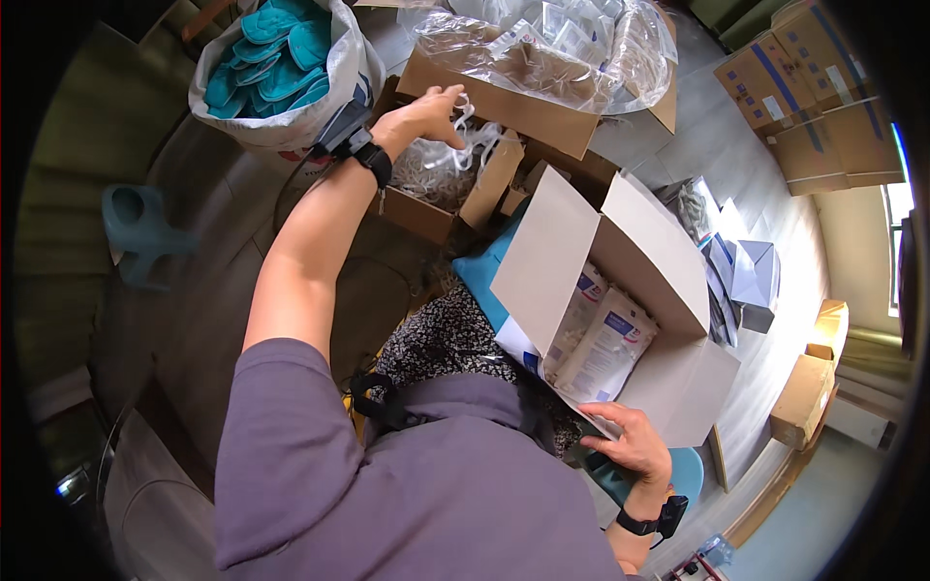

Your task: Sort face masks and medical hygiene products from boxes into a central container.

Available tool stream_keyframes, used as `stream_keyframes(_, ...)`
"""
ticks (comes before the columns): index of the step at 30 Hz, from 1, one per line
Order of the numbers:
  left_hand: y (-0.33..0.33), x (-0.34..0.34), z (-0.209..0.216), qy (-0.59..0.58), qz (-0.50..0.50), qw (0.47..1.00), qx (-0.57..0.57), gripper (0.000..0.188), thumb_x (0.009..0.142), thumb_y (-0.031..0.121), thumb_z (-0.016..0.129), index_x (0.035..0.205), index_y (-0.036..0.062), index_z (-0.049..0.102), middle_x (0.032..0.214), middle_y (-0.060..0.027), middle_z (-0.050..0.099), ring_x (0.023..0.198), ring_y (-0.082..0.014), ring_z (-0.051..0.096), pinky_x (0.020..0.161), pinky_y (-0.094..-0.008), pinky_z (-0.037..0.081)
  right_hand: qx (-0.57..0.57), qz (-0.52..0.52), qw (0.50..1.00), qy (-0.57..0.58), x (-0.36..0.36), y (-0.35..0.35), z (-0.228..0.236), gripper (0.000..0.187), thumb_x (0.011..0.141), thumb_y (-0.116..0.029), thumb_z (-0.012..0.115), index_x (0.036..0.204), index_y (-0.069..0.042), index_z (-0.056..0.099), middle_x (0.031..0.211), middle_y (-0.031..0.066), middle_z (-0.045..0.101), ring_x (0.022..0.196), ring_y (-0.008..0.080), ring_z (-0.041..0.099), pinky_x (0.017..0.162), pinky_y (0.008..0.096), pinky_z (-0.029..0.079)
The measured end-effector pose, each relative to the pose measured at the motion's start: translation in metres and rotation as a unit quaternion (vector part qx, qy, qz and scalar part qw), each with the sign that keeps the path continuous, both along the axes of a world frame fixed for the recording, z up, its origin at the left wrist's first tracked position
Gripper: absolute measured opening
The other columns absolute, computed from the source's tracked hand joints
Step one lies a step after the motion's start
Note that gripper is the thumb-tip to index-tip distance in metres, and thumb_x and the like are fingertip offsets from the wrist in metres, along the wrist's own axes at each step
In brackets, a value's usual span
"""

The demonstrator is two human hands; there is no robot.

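My left hand [426,116] reaches over a small brown carton of shredded white packing strips [433,174]. Its thumb and fingers are apart, and a few loose white strands [475,136] hang right beside the fingertips. In front of me stands a cardboard box [668,339] with its white-faced flaps up. Several white, blue-printed packets [610,344] lie inside it, side by side. At the box's near corner, my right hand [630,441] has its fingers on the rim, with the thumb lower on the outside, holding the edge.
A white sack [339,97] full of teal padded pieces [271,58] stands far left. Behind the strips is a large carton [504,102] lined with clear plastic. Brown cartons [804,97] are stacked far right, and a blue-grey stool [145,232] is at left.
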State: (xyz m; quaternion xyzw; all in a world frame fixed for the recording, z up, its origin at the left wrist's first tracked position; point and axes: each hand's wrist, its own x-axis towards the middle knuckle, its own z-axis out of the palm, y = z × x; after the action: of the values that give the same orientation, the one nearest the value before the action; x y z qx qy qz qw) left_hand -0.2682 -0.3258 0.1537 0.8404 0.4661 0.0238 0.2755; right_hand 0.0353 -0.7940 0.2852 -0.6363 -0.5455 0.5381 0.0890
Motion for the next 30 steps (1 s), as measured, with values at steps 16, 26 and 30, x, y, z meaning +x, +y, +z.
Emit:
stream_keyframes(16,-0.137,0.155,0.187,-0.174,-0.234,0.956,0.039,0.029,0.088,0.027,0.069,0.101,0.001,0.073,0.097,-0.0174,0.073,0.087,-0.033,0.07,0.08,-0.0403,0.055,0.074,0.093,0.992,0.052,-0.022,0.035,0.0,0.074,0.074,-0.045,0.083,0.129,-0.002,0.059,0.119,0.0199,0.066,0.112,0.0374,0.062,0.096,0.0413,0.049)
stream_keyframes(26,-0.223,0.184,0.033,0.095,-0.301,0.949,-0.014,0.027,0.076,0.021,0.071,0.085,-0.0032,0.075,0.09,-0.0258,0.071,0.087,-0.0381,0.071,0.079,-0.0419,0.058,0.159,0.12,0.98,0.022,-0.037,0.032,-0.014,0.069,0.088,-0.058,0.064,0.126,0.0,0.06,0.115,0.024,0.065,0.109,0.0414,0.061,0.095,0.0442,0.049)
stream_keyframes(30,-0.234,0.189,0.028,0.056,-0.158,0.972,-0.167,0.045,0.071,0.028,0.081,0.099,-0.0058,0.072,0.095,-0.0247,0.071,0.092,-0.0347,0.071,0.08,-0.039,0.057,0.15,0.133,0.98,0.012,-0.04,0.026,-0.02,0.073,0.088,-0.062,0.061,0.126,0.0,0.06,0.116,0.0225,0.064,0.11,0.0408,0.06,0.095,0.0444,0.049)
